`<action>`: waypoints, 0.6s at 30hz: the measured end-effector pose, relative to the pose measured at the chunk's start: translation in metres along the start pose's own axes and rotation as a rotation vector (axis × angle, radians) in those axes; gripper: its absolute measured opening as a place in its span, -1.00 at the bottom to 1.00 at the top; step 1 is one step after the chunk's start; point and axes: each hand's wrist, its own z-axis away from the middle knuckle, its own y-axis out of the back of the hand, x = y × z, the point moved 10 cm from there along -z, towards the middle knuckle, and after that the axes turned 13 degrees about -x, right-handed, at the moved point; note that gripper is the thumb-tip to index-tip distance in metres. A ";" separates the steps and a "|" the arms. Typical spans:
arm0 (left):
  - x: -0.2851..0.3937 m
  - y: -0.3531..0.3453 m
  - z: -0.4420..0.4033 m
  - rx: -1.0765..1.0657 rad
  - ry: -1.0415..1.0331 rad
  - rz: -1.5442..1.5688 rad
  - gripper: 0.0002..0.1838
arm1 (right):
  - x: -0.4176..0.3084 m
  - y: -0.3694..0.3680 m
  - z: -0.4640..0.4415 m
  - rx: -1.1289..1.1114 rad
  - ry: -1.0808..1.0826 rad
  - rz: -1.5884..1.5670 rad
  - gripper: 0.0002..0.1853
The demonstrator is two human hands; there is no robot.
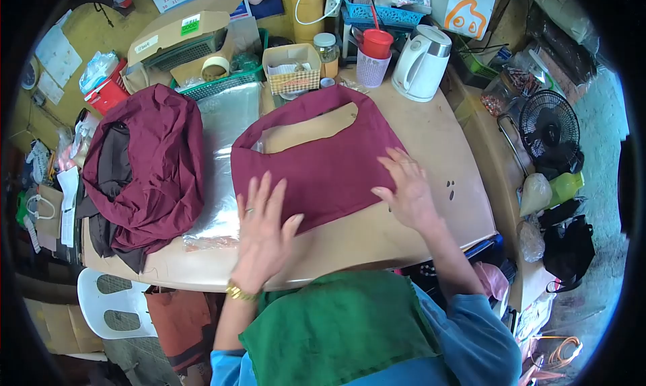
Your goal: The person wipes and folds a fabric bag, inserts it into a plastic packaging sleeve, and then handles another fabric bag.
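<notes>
Maroon cloth, plain and unprinted as far as shows, makes up the bag lying in front of you on the table. You seem to be at the smoothing or squaring step. Your left hand lies over its near left corner and your right hand over its right edge. Fingers are spread and thumbs stand apart on both, with nothing clamped; how hard either presses, you cannot tell from this view. What comes next probably calls for flat palms and light, even pressure, or a gentle pinch at the edges if you mean to fold or lift it.

Your bag looks nearly flat, its wide handle looping away from you around bare tabletop. Left of it lie clear plastic sleeves, then a rumpled maroon pile.
</notes>
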 end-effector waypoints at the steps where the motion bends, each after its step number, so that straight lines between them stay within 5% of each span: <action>1: 0.005 -0.014 -0.015 0.020 0.012 -0.063 -0.27 | -0.002 -0.009 -0.008 0.005 0.002 -0.002 -0.33; 5: -0.042 -0.072 -0.044 -0.033 0.197 -0.213 -0.21 | 0.019 -0.066 -0.034 -0.116 0.005 0.230 -0.25; 18: -0.046 -0.091 0.005 -0.225 0.040 -0.157 -0.13 | -0.004 -0.083 0.060 -0.442 -0.101 0.216 -0.10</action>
